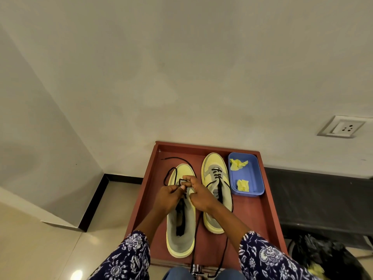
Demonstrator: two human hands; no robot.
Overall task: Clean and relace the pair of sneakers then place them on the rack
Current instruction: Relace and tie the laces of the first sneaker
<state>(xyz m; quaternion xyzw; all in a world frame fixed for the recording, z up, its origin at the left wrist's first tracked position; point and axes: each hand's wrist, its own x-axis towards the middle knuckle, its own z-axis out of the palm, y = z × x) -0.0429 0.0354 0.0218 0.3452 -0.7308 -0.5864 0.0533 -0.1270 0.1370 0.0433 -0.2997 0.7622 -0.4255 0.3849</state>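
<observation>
Two yellow and grey sneakers stand side by side on a red-brown tray-like surface (260, 215), toes pointing away from me. The left sneaker (180, 235) has a loose black lace (170, 171) looping past its toe. My left hand (168, 197) pinches that lace over the eyelets, and my right hand (198, 196) holds the sneaker's upper and the lace beside it. The right sneaker (216, 178) is laced at the front, its black lace ends (224, 251) trailing toward me.
A blue plastic tub (252, 178) with two crumpled yellow cloths stands to the right of the sneakers. A wall socket (342, 127) is on the wall at right. A black bag (323, 257) lies at lower right, by a dark bench.
</observation>
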